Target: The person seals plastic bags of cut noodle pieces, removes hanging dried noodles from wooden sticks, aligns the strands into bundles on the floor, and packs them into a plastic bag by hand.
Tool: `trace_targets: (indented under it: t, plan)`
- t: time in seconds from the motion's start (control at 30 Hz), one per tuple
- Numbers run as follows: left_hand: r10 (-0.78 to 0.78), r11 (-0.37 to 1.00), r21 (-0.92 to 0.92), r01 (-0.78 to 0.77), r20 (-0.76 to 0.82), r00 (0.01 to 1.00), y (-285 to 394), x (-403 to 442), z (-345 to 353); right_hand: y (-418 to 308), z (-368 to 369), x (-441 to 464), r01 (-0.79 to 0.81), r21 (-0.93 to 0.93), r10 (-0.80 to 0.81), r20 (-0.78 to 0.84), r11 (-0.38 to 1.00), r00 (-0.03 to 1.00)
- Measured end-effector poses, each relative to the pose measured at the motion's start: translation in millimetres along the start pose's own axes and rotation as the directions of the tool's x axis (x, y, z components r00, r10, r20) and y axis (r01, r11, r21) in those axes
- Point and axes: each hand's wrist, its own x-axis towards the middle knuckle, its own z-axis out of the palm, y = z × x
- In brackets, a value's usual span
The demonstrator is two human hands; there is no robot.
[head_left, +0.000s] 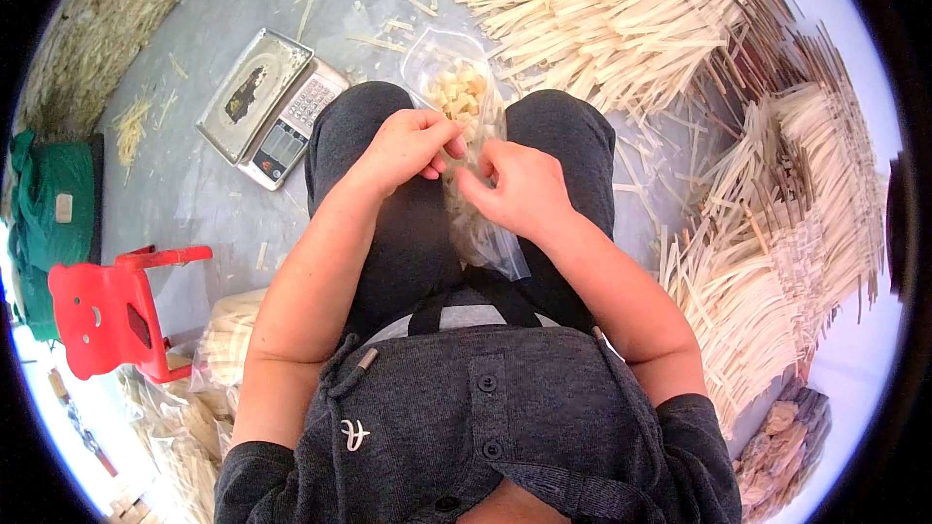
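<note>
A clear plastic bag (488, 248) lies lengthwise between my thighs. Pale yellow chunks (457, 89) fill its far end, and the near part looks crumpled and see-through. My left hand (413, 147) comes in from the left, its fingers curled and pinching the middle of the bag. Close beside it, my right hand (519, 182) is closed on the bag from the right, thumb and forefinger bent toward the plastic. The exact pinch points are partly hidden under the fingers.
A digital scale (272, 112) with a stained metal pan sits on the grey floor to the left. A red plastic chair (107, 320) and green cloth (53, 213) stand farther left. Piles of pale dried strips (602, 15) cover the far and right floor; loose strips lie scattered.
</note>
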Motion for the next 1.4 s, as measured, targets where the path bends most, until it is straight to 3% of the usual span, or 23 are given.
trace_targets:
  t: [0.17,0.23,0.37,0.43,0.47,0.53,0.6,0.67,0.8,0.87,0.9,0.97,1.0,1.07,1.2,1.23,1.3,1.4]
  plan:
    - [0.020,0.998,-0.058,-0.023,-0.047,0.999,1,-2,-5,19,17,3,0.140,0.122,-0.127,-0.111,0.983,0.986]
    - [0.009,0.985,-0.169,-0.022,-0.080,0.997,2,-2,-12,19,16,0,0.156,0.163,-0.137,-0.122,0.974,0.983]
    - [-0.020,0.996,-0.087,0.010,-0.118,0.993,10,-1,-12,19,16,-1,0.178,0.173,-0.153,-0.146,0.969,0.977]
    - [0.074,0.918,0.395,0.031,-0.248,0.966,25,-2,-10,19,16,-2,0.184,0.162,-0.159,-0.152,0.970,0.975]
    - [0.075,0.918,0.396,0.032,-0.252,0.965,26,3,-14,19,17,-2,0.199,0.157,-0.173,-0.162,0.967,0.971]
    - [0.259,0.712,0.701,0.037,-0.311,0.914,28,18,-26,19,17,-2,0.224,0.152,-0.196,-0.178,0.963,0.964]
    - [0.202,0.749,0.661,0.049,-0.299,0.933,29,31,-35,20,17,-3,0.232,0.176,-0.199,-0.190,0.956,0.961]
    - [0.249,0.670,0.737,0.085,-0.332,0.910,31,42,-40,22,18,-3,0.248,0.190,-0.208,-0.205,0.950,0.956]
    - [0.353,0.685,0.727,0.051,-0.393,0.849,25,78,-53,23,17,-2,0.253,0.185,-0.222,-0.173,0.950,0.959]
    - [0.529,0.641,0.755,-0.137,-0.306,0.791,22,103,-60,23,16,-1,0.250,0.181,-0.221,-0.166,0.951,0.961]
    - [0.531,0.640,0.755,-0.138,-0.306,0.790,29,112,-62,23,16,-2,0.245,0.181,-0.219,-0.154,0.952,0.964]
    - [0.114,0.923,0.386,-0.004,-0.263,0.958,47,122,-62,25,15,-2,0.264,0.191,-0.236,-0.154,0.946,0.959]
    - [0.117,0.922,0.387,-0.007,-0.261,0.958,53,118,-60,27,15,-4,0.277,0.203,-0.250,-0.149,0.939,0.957]
    - [0.120,0.986,0.135,-0.095,-0.191,0.974,67,99,-57,27,9,-11,0.326,0.201,-0.304,-0.133,0.924,0.943]
    - [0.095,0.995,0.057,-0.086,-0.178,0.979,77,56,-65,19,1,-24,0.441,0.223,-0.424,-0.121,0.869,0.897]
    - [0.068,0.997,0.033,-0.063,-0.169,0.983,75,51,-70,19,5,-23,0.490,0.258,-0.452,-0.193,0.833,0.871]
    - [0.038,0.999,0.015,-0.037,-0.088,0.995,70,47,-84,19,12,-18,0.453,0.265,-0.415,-0.189,0.851,0.890]
    - [0.023,0.999,-0.046,-0.029,-0.135,0.991,67,51,-75,17,12,-11,0.406,0.258,-0.360,-0.206,0.877,0.910]
